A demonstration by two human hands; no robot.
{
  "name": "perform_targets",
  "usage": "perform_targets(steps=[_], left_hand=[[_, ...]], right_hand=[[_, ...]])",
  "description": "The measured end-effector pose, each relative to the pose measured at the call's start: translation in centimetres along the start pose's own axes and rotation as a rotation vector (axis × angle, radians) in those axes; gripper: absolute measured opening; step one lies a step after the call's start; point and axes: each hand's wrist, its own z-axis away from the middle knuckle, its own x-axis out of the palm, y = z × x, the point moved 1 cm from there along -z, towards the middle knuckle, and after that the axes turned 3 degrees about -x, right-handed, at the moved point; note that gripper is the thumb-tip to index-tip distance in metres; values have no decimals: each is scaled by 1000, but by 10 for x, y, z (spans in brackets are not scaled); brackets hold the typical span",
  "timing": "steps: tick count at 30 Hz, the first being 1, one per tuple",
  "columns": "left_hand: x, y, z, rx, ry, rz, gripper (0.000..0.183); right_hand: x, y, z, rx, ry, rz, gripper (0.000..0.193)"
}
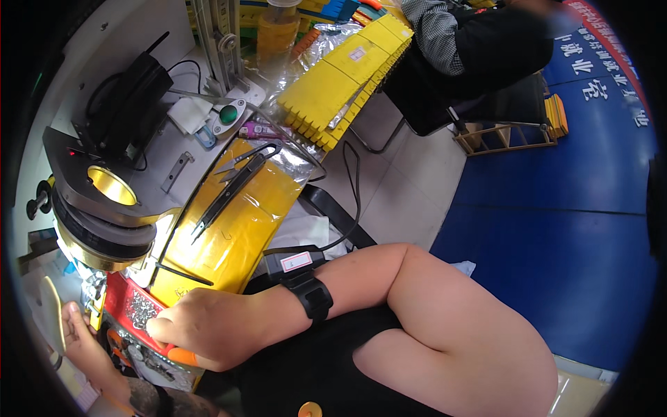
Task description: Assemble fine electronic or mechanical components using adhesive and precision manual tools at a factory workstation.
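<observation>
At the lower left my left hand [81, 342] is partly lit, its thumb and fingers closed at the lower end of a small yellow strip [98, 311]. Close by stands a pale panel with a yellow rim [53, 316]. My right hand [208, 326] is curled over a red tray [119, 295] that holds many tiny metal parts [141, 308]. Its fingertips come together at the tray's edge; what they pinch, if anything, is hidden. An orange rounded handle [183, 356] shows under this hand, and I cannot tell whether it is held.
A round lamp-like head [104, 229] overhangs the left hand. Black thread snips [233, 187] and tweezers lie on a yellow sheet [229, 226]. Yellow toothed plates [344, 80] are stacked beyond. A green button [228, 115] is on the bench. Another person [479, 52] sits at the far right.
</observation>
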Motion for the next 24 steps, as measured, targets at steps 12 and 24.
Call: perform_targets(steps=[12,24], left_hand=[[21,3,66,-262,-92,131,17],[38,20,95,273,-158,-331,12]], right_hand=[[-15,18,4,124,-119,-50,14],[2,29,-12,46,-155,-49,14]])
